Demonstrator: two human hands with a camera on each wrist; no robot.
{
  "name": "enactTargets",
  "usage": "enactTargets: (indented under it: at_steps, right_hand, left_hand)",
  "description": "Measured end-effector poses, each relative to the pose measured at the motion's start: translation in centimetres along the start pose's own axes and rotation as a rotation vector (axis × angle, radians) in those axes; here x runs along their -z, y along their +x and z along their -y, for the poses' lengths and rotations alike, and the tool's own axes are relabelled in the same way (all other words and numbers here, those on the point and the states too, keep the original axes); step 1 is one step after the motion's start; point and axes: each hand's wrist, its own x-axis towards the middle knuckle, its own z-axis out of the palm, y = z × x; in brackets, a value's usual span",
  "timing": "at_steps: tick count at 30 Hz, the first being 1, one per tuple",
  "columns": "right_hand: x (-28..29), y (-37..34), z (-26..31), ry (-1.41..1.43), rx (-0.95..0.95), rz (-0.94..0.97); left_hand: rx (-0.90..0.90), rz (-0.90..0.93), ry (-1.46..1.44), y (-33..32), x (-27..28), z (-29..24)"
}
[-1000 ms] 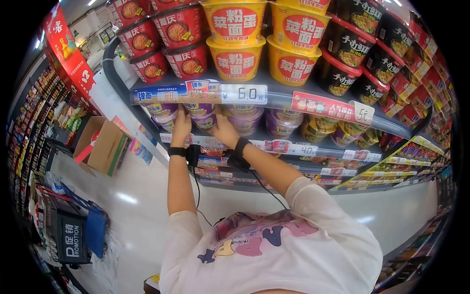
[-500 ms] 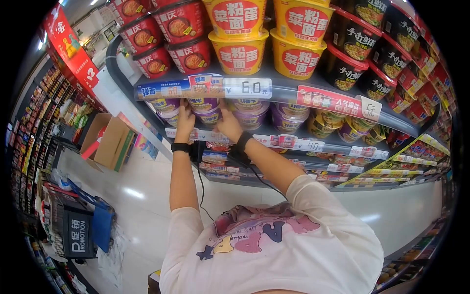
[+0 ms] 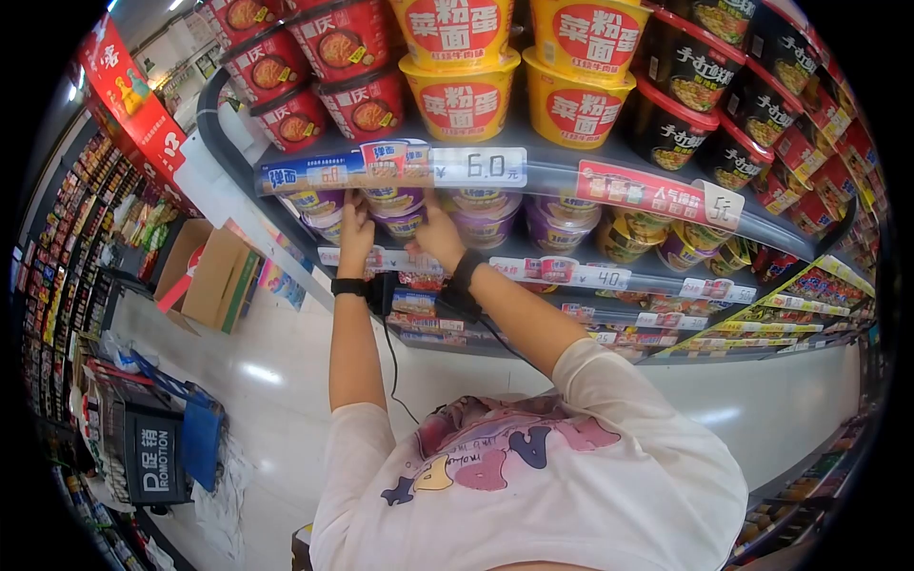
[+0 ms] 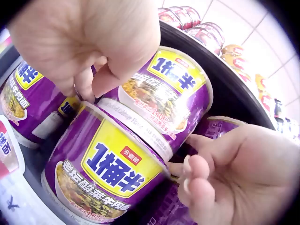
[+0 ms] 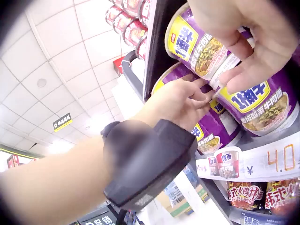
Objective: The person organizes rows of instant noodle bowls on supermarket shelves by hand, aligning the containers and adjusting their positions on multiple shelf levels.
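Observation:
Two purple instant noodle cups stand one on the other, the upper cup [image 4: 164,89] over the lower cup [image 4: 108,173]. My left hand [image 3: 356,238] holds the stack at its left side, fingers bent in at the seam between the cups. On the other side, my right hand [image 3: 439,236] has its fingertips at that same seam, at the base of the upper cup. In the left wrist view the upper cup tilts relative to the lower one. The ends of my left fingers are partly hidden behind the cups.
More purple cups [image 3: 486,226] flank the stack. Close above runs the upper shelf's edge with a price label [image 3: 481,168], under red, yellow and black noodle bowls. A price strip [image 3: 600,278] lines this shelf's front. A cardboard box [image 3: 211,285] and a promotion cart [image 3: 152,452] stand left.
The head view has shifted slightly, so the shelf sits a little higher in it. Both hands stay at the same stack of noodle cups, with little visible movement.

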Motion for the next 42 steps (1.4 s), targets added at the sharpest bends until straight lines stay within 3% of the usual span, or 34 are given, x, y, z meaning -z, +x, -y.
enactTargets:
  at_steps: [2,4,14,20,23,26,29,32,35,38,42]
  right_hand:
    - [0.4,-0.6,2.0,0.128,-0.11,0.028]
    - [0.5,0.1,1.5,0.082,-0.135,0.039]
    - [0.1,2.1,-2.2,0.13,-0.049,0.036]
    - [0.2,2.4,-1.9,0.089,-0.125,0.088]
    - [-0.2,2.3,-1.7,0.067,-0.048,-0.012]
    - [0.3,2.1,-0.8,-0.037,-0.085,0.101]
    - [0.1,0.7,-0.7,-0.182,0.085,0.002]
    - [-0.3,-0.8,-1.1,-0.349,0.413,-0.164]
    - [-0.3,-0.9,-4.2,-0.315,0.386,-0.177]
    - [-0.3,-3.1,-3.0,-0.328,0.341,-0.228]
    - [-0.8,-1.6,-6.0,-0.219,0.204,-0.209]
  left_hand:
    - [-0.073,0.024,0.026,0.0,0.2,0.7]
    - [-0.097,0.029,0.085,0.2,0.4,1.3]
    - [-0.122,0.014,0.215,-0.8,0.3,0.6]
    - [-0.163,-0.041,0.258,-0.8,0.1,0.6]
    - [-0.194,-0.053,0.283,-0.9,-0.3,0.3]
    - [-0.215,-0.06,0.284,-1.1,-0.5,0.2]
    - [-0.302,-0.139,0.681,-1.6,-0.4,0.6]
    - [-0.216,-0.248,0.328,-2.8,-1.2,2.5]
    - [-0.068,-0.326,0.461,-4.0,-1.4,3.7]
    - [0.225,-0.262,0.024,-4.2,-2.6,1.5]
    - [0.308,-0.278,-0.13,-3.4,-3.9,1.1]
